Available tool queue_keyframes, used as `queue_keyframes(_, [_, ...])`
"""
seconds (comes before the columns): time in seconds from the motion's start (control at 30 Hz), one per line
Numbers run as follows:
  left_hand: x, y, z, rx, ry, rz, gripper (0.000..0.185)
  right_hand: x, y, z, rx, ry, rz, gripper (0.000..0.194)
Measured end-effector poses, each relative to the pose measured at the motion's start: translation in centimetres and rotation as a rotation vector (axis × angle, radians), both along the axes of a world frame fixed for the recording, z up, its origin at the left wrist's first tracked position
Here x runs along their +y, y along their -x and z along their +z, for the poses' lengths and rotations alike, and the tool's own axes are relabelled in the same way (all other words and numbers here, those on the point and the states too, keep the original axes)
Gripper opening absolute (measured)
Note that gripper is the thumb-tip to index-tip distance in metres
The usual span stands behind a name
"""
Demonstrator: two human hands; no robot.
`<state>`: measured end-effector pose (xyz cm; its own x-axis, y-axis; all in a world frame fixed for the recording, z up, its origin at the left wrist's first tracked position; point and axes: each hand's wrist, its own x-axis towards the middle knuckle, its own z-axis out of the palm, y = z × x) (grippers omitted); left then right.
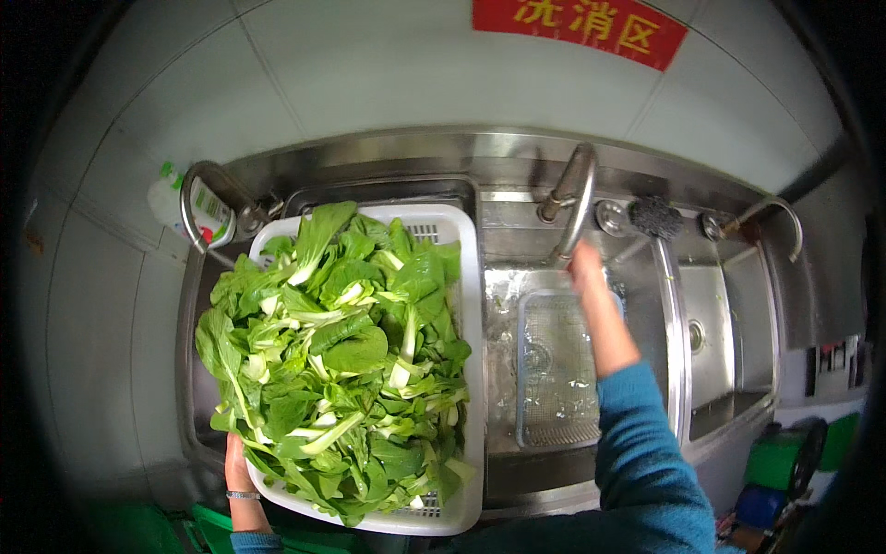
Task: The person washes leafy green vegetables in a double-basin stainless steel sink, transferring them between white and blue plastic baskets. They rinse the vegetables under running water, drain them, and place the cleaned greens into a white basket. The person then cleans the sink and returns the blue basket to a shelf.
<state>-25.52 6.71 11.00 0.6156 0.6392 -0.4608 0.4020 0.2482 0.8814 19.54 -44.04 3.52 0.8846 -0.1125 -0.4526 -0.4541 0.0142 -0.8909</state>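
A white slotted plastic basket (473, 415), heaped with leafy green bok choy (353, 346), rests over the left sink basin. My left hand (237, 460) is at the basket's lower left edge, its fingers hidden by the leaves and rim. My right hand (587, 266) is blurred and reaches to the spout end of the middle faucet (578, 208), over the middle basin; whether its fingers grip anything cannot be told. Below it, a shallow mesh-patterned basket (554, 367) lies in water in that basin.
A gooseneck faucet (190, 208) and a white bottle with a green cap (208, 208) stand at the left. A dark scouring ball (655, 217) sits on the sink's back ledge. To the right are another basin (706, 298) and faucet (792, 215). Green bins (779, 457) stand lower right.
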Motion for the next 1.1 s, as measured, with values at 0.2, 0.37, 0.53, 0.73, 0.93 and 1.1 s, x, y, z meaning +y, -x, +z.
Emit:
queue_keyframes(0.2, [0.0, -2.5, 0.0, -0.033, 0.021, -0.066, 0.03, 6.3, 23.8, 3.3, 0.15, -0.362, 0.423, 0.067])
queue_keyframes(0.37, [-1.2, -3.2, 0.7, -0.052, 0.058, -0.111, 0.031, 11.7, 25.8, 3.8, -0.033, 0.033, 0.164, 0.054])
queue_keyframes(0.53, [-1.7, -5.9, 1.5, -0.073, 0.127, -0.192, 0.031, 12.2, 26.0, 0.9, -0.106, 0.274, 0.104, 0.046])
queue_keyframes(0.73, [-1.6, -10.7, 2.1, -0.13, 0.224, -0.298, 0.031, 12.0, 26.8, -2.3, -0.108, 0.228, -0.003, 0.042])
queue_keyframes(0.93, [-2.0, -14.5, 1.9, -0.179, 0.283, -0.38, 0.032, 11.5, 28.2, -1.8, -0.127, 0.217, -0.149, 0.043])
queue_keyframes(1.1, [-1.0, -14.9, 1.8, -0.198, 0.305, -0.431, 0.032, 12.2, 30.3, -1.0, -0.112, 0.284, -0.239, 0.035])
